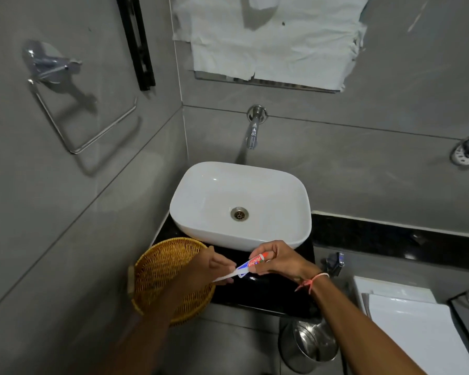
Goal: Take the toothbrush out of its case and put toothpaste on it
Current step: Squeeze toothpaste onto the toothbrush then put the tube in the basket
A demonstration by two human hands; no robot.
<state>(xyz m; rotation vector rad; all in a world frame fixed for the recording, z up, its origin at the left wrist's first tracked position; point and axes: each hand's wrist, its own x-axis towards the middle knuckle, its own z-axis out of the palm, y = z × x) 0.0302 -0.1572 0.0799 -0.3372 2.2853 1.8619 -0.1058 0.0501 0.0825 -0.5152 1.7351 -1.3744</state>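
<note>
- The wicker basket (163,277) sits at the far left of the dark counter (268,296), partly under the left forearm; nothing can be made out inside it, and no toothbrush case shows anywhere in view.
- The left hand (214,266) is closed in a pinch around the white toothbrush (225,277), holding it low over the counter's front edge with the handle running down and left. To do this step well, that hand should keep the brush steady and level, bristles up, so the paste lands on the head and not on the counter.
- The brush head is hidden where the two hands meet, so I cannot tell whether any paste has reached the bristles; judging by the pose, squeezing is the step in hand.
- The toothpaste tube (252,262) lies between the hands, tilted, its nozzle end down at the brush and its tail up toward the right. It is small, red and white with blue near the nozzle end, and part of a brand name in white letters.
- The right hand (279,259) grips the tube's upper end, thumb and fingers closed on it. A slow, light press from the tail should give a short strip rather than a blob.
- Behind the hands, the white basin (190,220) stands unused.
</note>
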